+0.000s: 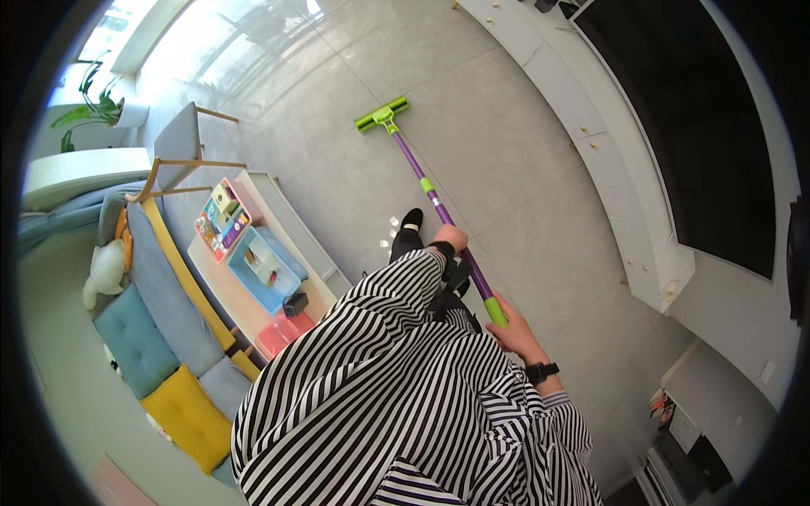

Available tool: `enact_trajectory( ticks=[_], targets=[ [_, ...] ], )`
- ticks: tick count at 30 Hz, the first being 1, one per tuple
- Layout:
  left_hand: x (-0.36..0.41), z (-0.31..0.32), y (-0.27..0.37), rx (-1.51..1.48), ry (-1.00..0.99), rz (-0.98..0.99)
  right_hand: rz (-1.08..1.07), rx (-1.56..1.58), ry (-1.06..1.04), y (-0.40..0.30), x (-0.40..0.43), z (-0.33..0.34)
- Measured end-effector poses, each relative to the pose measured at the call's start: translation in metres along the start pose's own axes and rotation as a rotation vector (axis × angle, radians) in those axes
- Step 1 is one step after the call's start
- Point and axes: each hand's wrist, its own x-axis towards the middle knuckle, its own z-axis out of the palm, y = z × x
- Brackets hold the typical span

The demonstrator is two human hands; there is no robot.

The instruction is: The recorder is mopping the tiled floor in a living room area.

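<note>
A sponge mop with a purple pole and green head lies across the view, its head on the grey tiled floor. My left hand is closed around the middle of the pole, below the green collar. My right hand holds the pole's upper end at the green grip. Several small whitish pieces lie on the floor beside my black shoe.
On the left a low table holds a pink bin, a blue bin and a pink-red container. Behind it stand a sofa and a chair. A white cabinet runs along the right, beside a large television.
</note>
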Motion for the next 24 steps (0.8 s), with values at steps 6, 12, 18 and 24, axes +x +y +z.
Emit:
enact_trajectory(
  ticks=[6,12,18,24],
  targets=[
    [-0.069,0.176,-0.042,0.832,-0.316,0.645,-0.275,-0.193,0.216,0.186,-0.104,-0.008],
    [-0.123,0.319,-0.083,0.948,-0.624,1.268,-0.219,-0.018,0.114,0.318,-0.214,-0.016],
    [-0.171,0.351,-0.076,0.219,-0.866,0.701,-0.039,-0.041,0.139,0.278,-0.281,-0.028],
    [-0.197,0.252,-0.051,-0.402,-0.5,-0.134,-0.541,-0.184,0.293,0.274,-0.207,0.004]
  ],
)
